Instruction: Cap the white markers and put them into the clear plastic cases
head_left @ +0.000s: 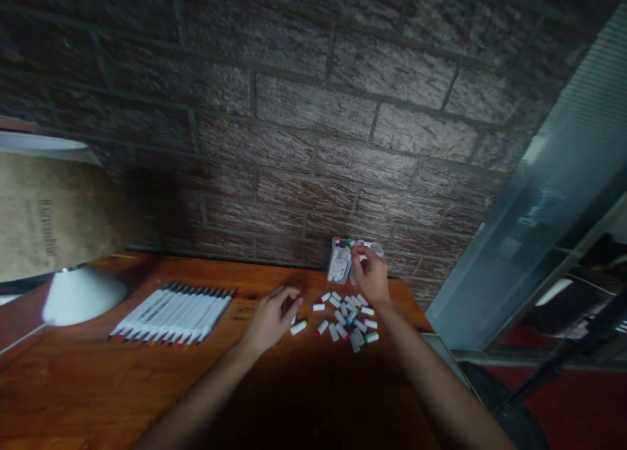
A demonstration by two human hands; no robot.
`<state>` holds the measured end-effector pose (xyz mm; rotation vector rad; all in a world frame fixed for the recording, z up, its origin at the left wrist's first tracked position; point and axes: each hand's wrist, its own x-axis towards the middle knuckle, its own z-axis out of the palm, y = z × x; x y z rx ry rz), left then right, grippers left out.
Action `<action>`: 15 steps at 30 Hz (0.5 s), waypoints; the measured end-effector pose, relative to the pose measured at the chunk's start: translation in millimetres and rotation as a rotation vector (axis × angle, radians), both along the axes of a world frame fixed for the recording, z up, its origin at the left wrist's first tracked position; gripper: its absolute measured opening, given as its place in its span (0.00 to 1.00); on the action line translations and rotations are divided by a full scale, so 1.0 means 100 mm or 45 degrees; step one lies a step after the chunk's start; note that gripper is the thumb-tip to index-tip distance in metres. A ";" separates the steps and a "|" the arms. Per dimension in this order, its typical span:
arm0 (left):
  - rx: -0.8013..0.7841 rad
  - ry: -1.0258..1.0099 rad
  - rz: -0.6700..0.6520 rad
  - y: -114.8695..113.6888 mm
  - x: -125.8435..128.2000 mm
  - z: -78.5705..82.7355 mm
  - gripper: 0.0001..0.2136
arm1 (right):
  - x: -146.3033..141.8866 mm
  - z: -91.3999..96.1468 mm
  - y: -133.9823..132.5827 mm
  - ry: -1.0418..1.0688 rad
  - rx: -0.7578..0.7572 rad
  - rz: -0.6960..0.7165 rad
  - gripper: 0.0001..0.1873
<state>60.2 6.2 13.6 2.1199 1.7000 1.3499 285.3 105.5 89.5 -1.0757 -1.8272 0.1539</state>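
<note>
My right hand (371,273) reaches over a clear plastic case (339,267) with a printed label, standing against the wall. Its thumb and fingers are closed in a pinch at the case's top; what they hold, if anything, is too small to make out. A few coloured ends show inside the case. My left hand (272,316) hovers low over the table, fingers loosely curled with a gap to the thumb and nothing visible between them. Just right of it lies a white marker cap (298,327) with a yellowish end. Several more white caps (341,317) with coloured ends lie scattered below the case.
On the left, a row of white markers (171,313) lies side by side on the wooden table (63,385). A lamp (83,296) with a brown paper shade stands at the far left. Behind the table rises a brick wall (294,149); a glass panel (509,228) is at right.
</note>
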 end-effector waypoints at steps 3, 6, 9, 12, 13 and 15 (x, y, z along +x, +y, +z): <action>-0.021 0.040 0.062 -0.01 0.01 0.03 0.11 | 0.10 -0.42 -0.36 0.125 0.005 0.068 0.18; -0.115 0.127 0.209 -0.03 0.01 0.08 0.13 | 0.24 -0.73 -0.55 0.107 -0.113 0.093 0.19; -0.269 0.237 0.449 -0.04 -0.06 0.13 0.16 | 0.32 -0.84 -0.52 0.155 -0.191 0.098 0.21; -0.392 0.329 0.667 -0.07 -0.18 0.17 0.18 | 0.32 -0.81 -0.46 0.215 -0.217 0.041 0.23; -0.441 0.362 0.734 -0.09 -0.23 0.18 0.18 | 0.31 -0.80 -0.45 0.227 -0.220 0.043 0.23; -0.540 0.428 0.846 -0.13 -0.34 0.20 0.17 | 0.30 -0.77 -0.46 0.247 -0.230 0.068 0.22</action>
